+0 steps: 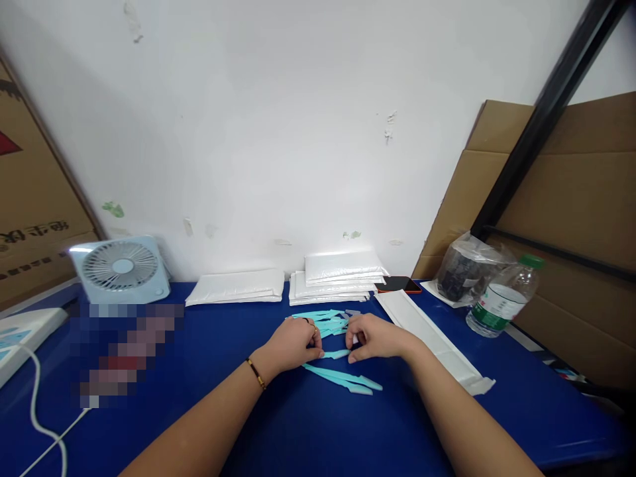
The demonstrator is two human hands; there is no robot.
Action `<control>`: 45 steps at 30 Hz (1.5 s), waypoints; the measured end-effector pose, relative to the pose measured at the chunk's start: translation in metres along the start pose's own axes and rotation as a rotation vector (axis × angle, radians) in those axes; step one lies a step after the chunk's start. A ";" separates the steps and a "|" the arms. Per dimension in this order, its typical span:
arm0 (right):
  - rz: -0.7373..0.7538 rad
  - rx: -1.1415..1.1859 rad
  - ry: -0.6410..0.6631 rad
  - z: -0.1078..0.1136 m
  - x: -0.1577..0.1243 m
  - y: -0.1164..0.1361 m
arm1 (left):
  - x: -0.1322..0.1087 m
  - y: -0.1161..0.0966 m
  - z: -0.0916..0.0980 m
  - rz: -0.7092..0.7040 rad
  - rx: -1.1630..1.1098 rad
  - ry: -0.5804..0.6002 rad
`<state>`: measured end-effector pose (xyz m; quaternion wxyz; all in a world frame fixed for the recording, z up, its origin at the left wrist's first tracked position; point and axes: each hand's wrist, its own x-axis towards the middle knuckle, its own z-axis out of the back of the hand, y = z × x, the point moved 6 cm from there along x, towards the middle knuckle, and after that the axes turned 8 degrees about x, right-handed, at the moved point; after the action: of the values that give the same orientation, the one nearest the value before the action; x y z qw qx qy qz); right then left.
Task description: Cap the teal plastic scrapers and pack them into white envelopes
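Observation:
Bent over the table, my left hand [295, 342] pinches a teal eyebrow razor [336, 354] between thumb and fingers. The razor's blade end reaches the curled fingertips of my right hand [375, 336], which close around it from the other side. Behind both hands lies a loose pile of similar teal razors [325, 315], partly hidden by the fingers. Closer to me, a few more razors [342, 379] rest on the blue surface, fanned out with their blade ends to the right.
Stacked white padded envelopes [342, 266] and another stack [236, 286] stand by the wall. One long white envelope [432, 338] lies right, near a phone [399, 285], bagged dark cup [458, 271] and water bottle [501, 301]. A fan [123, 266] and white cable [36, 397] occupy the left.

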<state>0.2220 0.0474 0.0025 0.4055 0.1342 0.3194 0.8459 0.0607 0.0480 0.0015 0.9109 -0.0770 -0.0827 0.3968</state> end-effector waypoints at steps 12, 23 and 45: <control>-0.088 -0.063 -0.263 0.020 0.003 -0.013 | 0.010 0.011 0.011 0.129 0.107 -0.167; -0.093 -0.054 -0.397 0.046 -0.016 -0.015 | -0.001 -0.023 -0.002 -0.106 -0.052 0.105; -0.100 0.031 -0.332 0.043 -0.016 -0.020 | -0.011 -0.039 0.000 -0.221 -0.105 0.163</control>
<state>0.2645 0.0629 0.0227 0.4921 0.2624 0.2675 0.7858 0.0810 0.0131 0.0084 0.9474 -0.1469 -0.0369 0.2818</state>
